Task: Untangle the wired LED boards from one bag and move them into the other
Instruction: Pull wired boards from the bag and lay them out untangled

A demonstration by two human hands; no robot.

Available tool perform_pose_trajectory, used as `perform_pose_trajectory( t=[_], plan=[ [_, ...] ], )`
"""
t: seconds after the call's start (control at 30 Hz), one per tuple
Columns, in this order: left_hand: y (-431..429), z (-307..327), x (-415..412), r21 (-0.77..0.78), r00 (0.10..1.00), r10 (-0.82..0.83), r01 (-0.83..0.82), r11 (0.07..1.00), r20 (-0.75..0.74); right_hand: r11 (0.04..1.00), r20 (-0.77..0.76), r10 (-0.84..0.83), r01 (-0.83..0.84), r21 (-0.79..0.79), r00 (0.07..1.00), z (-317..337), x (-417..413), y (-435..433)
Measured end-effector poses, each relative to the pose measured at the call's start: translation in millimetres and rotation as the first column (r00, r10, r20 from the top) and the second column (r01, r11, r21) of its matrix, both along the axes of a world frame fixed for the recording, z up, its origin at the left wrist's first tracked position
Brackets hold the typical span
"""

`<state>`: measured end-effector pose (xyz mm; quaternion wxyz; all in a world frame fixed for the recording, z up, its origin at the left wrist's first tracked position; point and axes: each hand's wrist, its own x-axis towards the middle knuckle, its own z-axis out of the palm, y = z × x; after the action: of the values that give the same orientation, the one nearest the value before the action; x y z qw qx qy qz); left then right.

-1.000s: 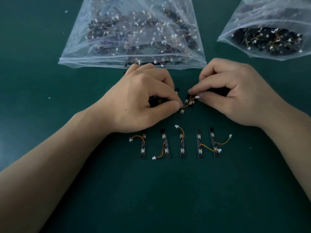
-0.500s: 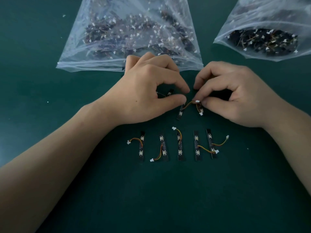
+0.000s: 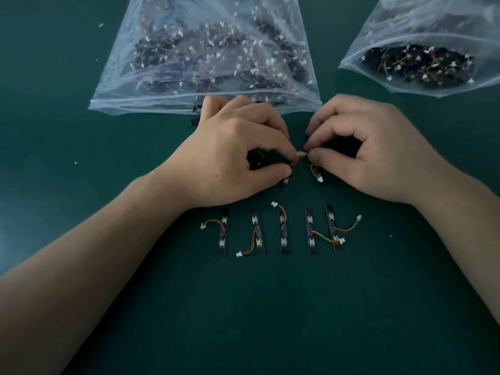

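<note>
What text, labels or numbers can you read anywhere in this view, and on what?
No legible text anywhere.
LED boards in the row: any print is too small to read.
Left bag and right bag: no label visible.
Table: no print.
Tangled boards pinched by the left hand and right hand: mostly hidden, nothing readable.

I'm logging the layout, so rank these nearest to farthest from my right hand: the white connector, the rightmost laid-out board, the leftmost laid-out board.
1. white connector: pinched by the right hand.
2. rightmost board: just below that hand.
3. leftmost board: row's far end, by the left hand gripping tangled boards.
</note>
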<state>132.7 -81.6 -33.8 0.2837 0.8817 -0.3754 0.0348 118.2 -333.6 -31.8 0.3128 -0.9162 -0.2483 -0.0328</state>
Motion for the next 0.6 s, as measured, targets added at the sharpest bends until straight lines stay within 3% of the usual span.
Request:
perform_pose_trajectory(
  t=[0.4, 0.6],
  plan=[
    [-1.1, 1.8, 0.6, -0.040, 0.997, 0.042, -0.039, 0.998, 0.063, 1.000, -0.058, 0.024, -0.024, -0.002, 0.998, 5.9, -2.4, -2.1],
    [3.3, 4.2, 5.4, -0.173, 0.993, 0.117, -0.121, 0.978, -0.034, 0.999, 0.076, 0.038, -0.036, -0.025, 0.996, 1.4, -5.3, 2.0]
  ],
)
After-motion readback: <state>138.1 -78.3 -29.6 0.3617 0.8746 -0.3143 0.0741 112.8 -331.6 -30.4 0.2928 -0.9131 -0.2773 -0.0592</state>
